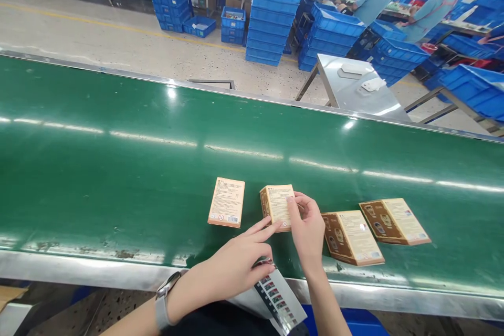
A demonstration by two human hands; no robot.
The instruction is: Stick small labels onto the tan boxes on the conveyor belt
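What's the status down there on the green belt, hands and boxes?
Right hand holds small box upright on belt. Left hand touches its bottom edge, pinning a leaflet. Three more boxes alongside, none blocking.

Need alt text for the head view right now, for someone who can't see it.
Both hands meet on a small tan carton on a green conveyor belt: the right hand pinches its edge, the left hand touches its lower corner over a printed sheet. One carton lies left, two more right.
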